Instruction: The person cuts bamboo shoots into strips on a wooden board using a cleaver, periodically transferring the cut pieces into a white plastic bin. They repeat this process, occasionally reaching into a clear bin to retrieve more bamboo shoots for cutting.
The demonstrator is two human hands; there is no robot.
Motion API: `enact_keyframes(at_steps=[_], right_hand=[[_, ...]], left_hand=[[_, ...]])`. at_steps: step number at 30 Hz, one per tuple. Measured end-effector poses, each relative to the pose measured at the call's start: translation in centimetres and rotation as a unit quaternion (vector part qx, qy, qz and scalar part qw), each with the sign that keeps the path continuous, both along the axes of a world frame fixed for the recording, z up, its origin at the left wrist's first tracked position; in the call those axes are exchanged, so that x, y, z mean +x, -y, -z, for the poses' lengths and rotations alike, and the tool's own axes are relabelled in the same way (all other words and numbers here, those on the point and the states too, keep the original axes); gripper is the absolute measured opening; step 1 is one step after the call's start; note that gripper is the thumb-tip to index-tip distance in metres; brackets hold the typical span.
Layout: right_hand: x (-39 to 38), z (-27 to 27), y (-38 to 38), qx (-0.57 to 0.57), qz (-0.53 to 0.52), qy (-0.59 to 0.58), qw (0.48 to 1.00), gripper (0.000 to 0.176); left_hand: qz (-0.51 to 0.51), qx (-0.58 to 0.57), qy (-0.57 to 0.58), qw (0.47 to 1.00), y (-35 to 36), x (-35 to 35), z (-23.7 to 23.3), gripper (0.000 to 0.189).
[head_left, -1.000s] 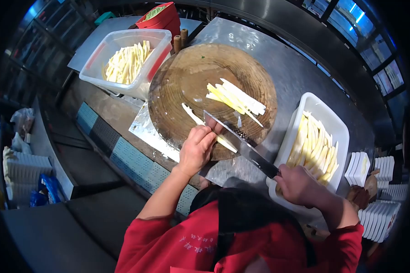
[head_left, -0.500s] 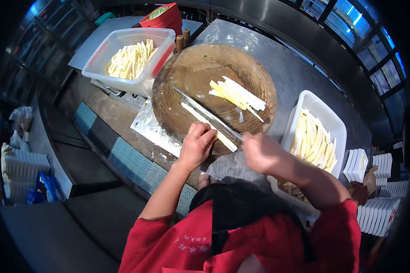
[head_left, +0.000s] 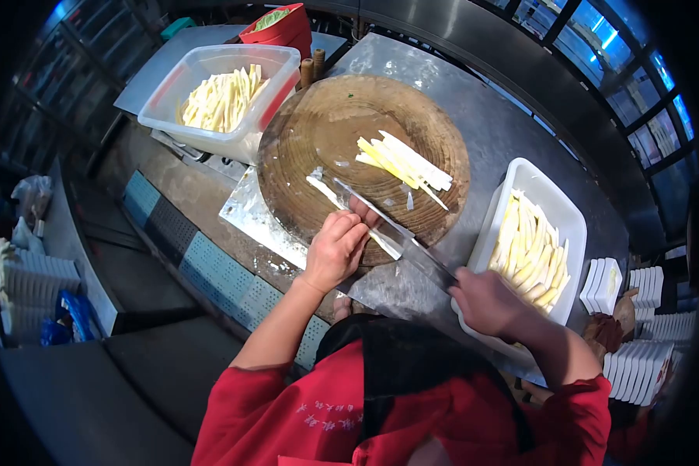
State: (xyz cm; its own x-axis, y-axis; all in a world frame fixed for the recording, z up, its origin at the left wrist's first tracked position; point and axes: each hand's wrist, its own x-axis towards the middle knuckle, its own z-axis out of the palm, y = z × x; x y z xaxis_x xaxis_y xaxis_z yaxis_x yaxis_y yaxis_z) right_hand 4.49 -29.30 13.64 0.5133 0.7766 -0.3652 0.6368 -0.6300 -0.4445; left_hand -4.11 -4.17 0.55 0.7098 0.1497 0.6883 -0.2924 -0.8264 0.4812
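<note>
On the round wooden chopping block [head_left: 326, 116], my left hand [head_left: 335, 252] pins down a long pale vegetable stalk [head_left: 322, 189], fingers curled over its middle. My right hand [head_left: 491, 301] grips the handle of a knife [head_left: 400, 233]; its blade slants along the right side of the stalk, close to my left fingertips. Whether the edge is in the stalk cannot be made out. Farther right on the block lies a small pile of white and yellow stalk pieces [head_left: 412, 163], with thin scraps scattered around.
A clear tub [head_left: 194, 140] of pale cut strips stands at the back left, and a white tub [head_left: 576, 225] of yellowish stalks at the right. Behind are a red container [head_left: 283, 31] and wooden handles [head_left: 307, 74]. Stacked white trays [head_left: 637, 365] stand far right. Metal table [head_left: 505, 116] surrounds the block.
My right hand has drawn the knife back toward my body and to the right, and the blade has turned to show its flat side. My left hand stays on the stalk.
</note>
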Motion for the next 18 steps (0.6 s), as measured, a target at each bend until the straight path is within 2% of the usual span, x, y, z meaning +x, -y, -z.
enact_keyframes(at_steps=[2,4,6,9,11,12,13,15,18], right_hand=[[0.7,2.1,-2.4,0.084,-0.055,0.008,0.995,0.019],[1.0,1.1,-6.5,0.047,-0.026,0.003,0.999,0.018],[2.0,1.4,-8.9,0.09,-0.036,0.012,0.995,0.013],[3.7,-0.8,-10.7,0.016,-0.016,0.016,1.0,0.02],[4.8,-1.2,-8.6,0.07,0.059,0.03,0.995,0.02],[5.0,-2.0,-6.7,0.127,0.093,-0.013,0.987,0.022],[4.1,-5.6,-5.8,0.085,0.224,-0.155,0.958,0.022],[4.1,-5.5,-2.4,0.123,0.247,-0.166,0.947,0.021],[3.1,-3.9,1.8,0.173,0.276,-0.128,0.937,0.018]], left_hand=[[0.01,-0.004,0.007,1.0,0.0,0.0,0.0,0.025],[0.015,-0.011,-0.001,1.0,-0.1,0.0,-0.1,0.023],[0.027,-0.016,-0.015,0.999,0.0,-0.3,-0.2,0.022],[0.024,-0.012,-0.03,0.999,-0.2,-0.2,-0.3,0.02],[0.027,-0.024,-0.041,0.998,-0.3,-0.5,-0.4,0.019],[0.031,-0.033,-0.04,0.998,-0.4,-0.4,-0.6,0.018],[0.031,-0.032,-0.042,0.998,-0.5,-0.3,-0.7,0.018],[0.03,-0.017,-0.08,0.996,-0.6,0.4,-1.2,0.02],[0.038,0.008,-0.075,0.996,-0.7,3.2,-0.8,0.019]])
